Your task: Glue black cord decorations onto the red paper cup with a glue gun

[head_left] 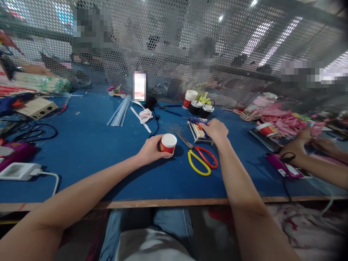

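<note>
My left hand (150,149) is wrapped round a small red paper cup with a white top (168,144) that stands on the blue table (89,145). My right hand (215,129) is closed over a small frame of wooden sticks (196,131), and a blue and red tool (196,120) sticks out to the left of its fingers. Scissors with one yellow and one red handle (199,158) lie open on the table between my two hands.
More cups (198,104) stand at the back by a perforated metal screen (231,47). Clear glue sticks (119,110), white ribbon (144,115), black cables (35,131) and a white charger (17,171) lie left. A co-worker's hands (301,143) work at right among pink material.
</note>
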Demonstrator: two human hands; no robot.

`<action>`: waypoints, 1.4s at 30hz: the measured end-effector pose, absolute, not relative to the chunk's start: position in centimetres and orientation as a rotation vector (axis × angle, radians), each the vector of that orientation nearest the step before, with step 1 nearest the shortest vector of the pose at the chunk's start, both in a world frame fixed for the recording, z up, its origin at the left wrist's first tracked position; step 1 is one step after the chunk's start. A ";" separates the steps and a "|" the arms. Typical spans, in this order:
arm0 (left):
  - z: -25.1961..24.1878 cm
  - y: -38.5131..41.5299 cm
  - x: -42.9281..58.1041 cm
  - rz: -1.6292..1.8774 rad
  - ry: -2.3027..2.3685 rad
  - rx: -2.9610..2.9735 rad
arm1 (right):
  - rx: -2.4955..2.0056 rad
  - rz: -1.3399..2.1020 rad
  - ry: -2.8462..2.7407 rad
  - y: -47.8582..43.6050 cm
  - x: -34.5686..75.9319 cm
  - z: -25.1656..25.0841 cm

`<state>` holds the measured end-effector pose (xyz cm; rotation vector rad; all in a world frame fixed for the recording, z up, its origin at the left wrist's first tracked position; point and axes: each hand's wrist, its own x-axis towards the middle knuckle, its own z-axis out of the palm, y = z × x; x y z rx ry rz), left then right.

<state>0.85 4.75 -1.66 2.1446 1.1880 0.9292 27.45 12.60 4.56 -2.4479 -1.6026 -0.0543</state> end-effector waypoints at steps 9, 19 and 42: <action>0.2 6.1 -2.9 0.702 1.271 2.359 | -2.041 -0.295 -1.679 9.9 26.6 5.4; -0.1 5.7 -3.4 0.386 0.953 2.489 | -1.412 -0.094 -1.747 4.6 23.0 7.4; 7.1 7.7 -0.9 1.479 0.786 1.501 | -0.953 0.744 -2.042 7.3 15.3 9.1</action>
